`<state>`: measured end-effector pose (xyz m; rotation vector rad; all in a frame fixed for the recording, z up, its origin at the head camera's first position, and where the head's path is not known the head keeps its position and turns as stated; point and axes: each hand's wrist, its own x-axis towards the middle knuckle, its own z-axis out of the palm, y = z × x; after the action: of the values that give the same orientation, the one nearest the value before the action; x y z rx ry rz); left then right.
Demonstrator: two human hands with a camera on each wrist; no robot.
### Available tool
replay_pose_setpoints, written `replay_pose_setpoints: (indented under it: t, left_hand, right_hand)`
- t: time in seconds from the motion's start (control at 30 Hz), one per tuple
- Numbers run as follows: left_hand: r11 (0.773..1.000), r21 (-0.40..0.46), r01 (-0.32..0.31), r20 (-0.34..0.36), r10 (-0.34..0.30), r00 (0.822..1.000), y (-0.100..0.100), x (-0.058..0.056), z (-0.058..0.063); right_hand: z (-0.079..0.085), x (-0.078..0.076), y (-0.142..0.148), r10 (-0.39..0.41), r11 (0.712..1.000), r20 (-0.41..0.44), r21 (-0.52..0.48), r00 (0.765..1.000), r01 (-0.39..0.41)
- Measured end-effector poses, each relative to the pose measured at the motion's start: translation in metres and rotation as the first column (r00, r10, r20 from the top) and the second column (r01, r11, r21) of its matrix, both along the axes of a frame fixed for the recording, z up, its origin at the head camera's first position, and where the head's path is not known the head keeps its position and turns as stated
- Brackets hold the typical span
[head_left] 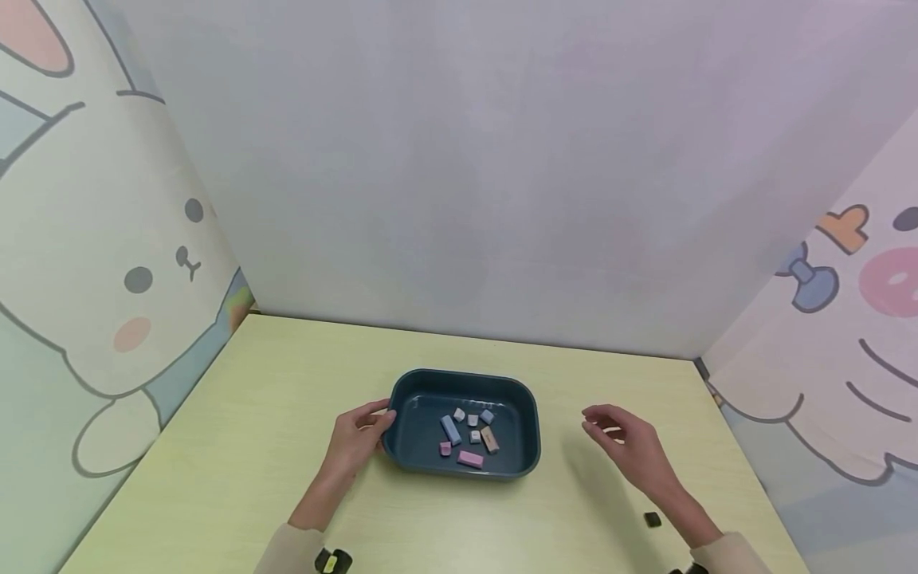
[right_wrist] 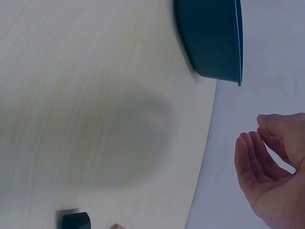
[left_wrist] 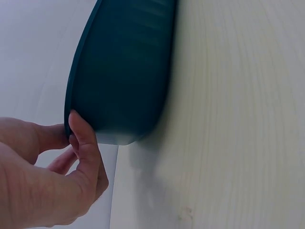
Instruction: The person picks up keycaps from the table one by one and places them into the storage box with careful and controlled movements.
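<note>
A dark teal rectangular tray (head_left: 402, 461) rests on the table, with several small keycap-like blocks inside. Among them are a long blue block (head_left: 450, 430), a long pink block (head_left: 470, 459) and a beige block (head_left: 489, 440), plus smaller white, blue and pink ones. My left hand (head_left: 358, 438) pinches the tray's left rim; the left wrist view shows its thumb and fingers on either side of the edge. To the right of the tray, my right hand (head_left: 633, 450) hovers over the table, fingers loosely curved and holding nothing.
A small black block (head_left: 653, 519) lies on the pale wood table (head_left: 301, 359), near my right forearm. A light cloth wall (head_left: 459, 175) stands along the far edge. Printed cartoon panels (head_left: 143, 303) rise at both sides.
</note>
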<state>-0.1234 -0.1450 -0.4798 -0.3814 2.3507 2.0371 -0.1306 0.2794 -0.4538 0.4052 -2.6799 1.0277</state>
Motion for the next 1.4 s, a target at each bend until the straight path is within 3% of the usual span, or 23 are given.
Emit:
replay_pose_setpoints:
  t: [0.83,1.4]
  left_hand:
    - [1.000,-0.003,-0.006,0.013,0.006,1.000,0.000,0.000,0.000]
    - [1.000,-0.022,-0.008,0.022,0.009,1.000,0.001,-0.001,-0.002]
  right_hand:
    - [-0.015,0.024,0.043,-0.132,0.991,0.039,0.015,0.990,0.131]
    - [-0.025,0.039,0.071,-0.237,0.970,0.082,0.080,0.968,0.231]
